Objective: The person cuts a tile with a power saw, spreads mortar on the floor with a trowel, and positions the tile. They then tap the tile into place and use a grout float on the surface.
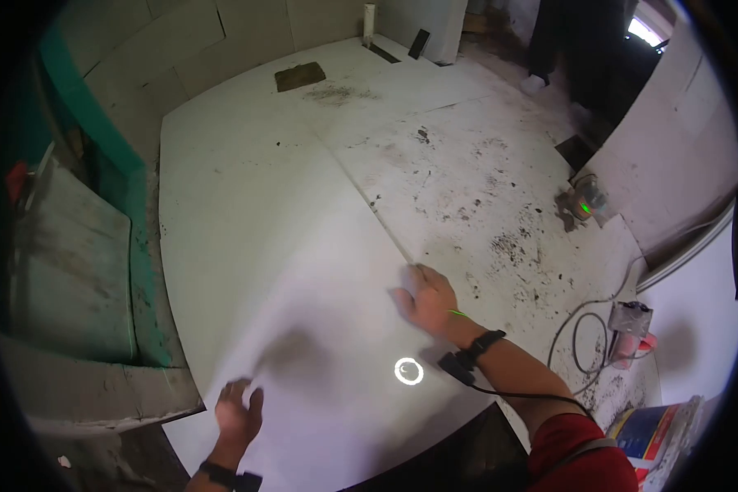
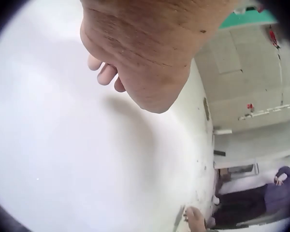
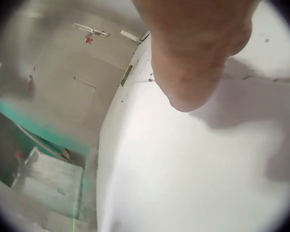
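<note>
You are resting both hands on board (image 1: 287, 271): left hand (image 1: 238, 414) lower left, right hand (image 1: 428, 299) right of centre, fingers spread, gripping nothing. Best holding palms flat, pressure even.

No lettering or number is legible anywhere.

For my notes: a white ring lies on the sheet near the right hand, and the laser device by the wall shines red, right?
No: the head view shows the laser device shining green, not red. The white ring does lie on the sheet near the right hand.
</note>
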Demonstrator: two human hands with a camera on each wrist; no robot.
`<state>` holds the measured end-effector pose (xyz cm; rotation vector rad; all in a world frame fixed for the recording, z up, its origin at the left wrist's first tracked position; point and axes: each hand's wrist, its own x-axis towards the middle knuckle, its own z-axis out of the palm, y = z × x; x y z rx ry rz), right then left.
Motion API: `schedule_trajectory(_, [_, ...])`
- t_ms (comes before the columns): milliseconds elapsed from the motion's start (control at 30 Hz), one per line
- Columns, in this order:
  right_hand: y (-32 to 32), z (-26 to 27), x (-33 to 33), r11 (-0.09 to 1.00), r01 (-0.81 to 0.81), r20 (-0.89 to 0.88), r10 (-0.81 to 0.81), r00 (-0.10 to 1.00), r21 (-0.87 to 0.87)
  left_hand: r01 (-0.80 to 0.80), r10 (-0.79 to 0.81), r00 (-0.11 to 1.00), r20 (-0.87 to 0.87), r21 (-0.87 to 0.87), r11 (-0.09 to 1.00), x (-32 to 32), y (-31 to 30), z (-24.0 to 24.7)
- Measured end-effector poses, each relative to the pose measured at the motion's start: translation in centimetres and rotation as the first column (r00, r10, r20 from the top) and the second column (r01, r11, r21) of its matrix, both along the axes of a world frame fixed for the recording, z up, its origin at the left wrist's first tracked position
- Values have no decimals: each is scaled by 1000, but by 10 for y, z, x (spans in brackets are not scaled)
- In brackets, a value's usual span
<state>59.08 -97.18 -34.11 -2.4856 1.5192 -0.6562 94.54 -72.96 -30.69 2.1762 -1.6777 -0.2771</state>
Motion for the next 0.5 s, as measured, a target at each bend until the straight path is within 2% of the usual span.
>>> schedule_trajectory(67, [-33,-11,23,995,-12,109,23,994,-96,70,-68,996,65,-36,997,-13,-66,-5])
schedule_trajectory(100, [-44,-19,26,997,-10,122,20,992,-81,112,-105,990,99,-63,992,-19,-96,-10])
schedule_trajectory(167, [-61,-38,27,989,54,102,-40,994,-136,72,-73,993,92,11,997,-35,-153,-18])
schedule_trajectory(267, [-65,-39,24,999,34,19,-33,999,-28,65,-70,991,110,45,997,-56,-218,-51])
schedule_trajectory(333, [-66,-34,26,998,44,-8,-43,999,37,125,-150,940,308,98,987,-64,-253,-67])
schedule_trajectory(500, [-76,-23,30,989,50,-50,-43,998,137,100,-151,940,305,176,979,-85,-296,-60])
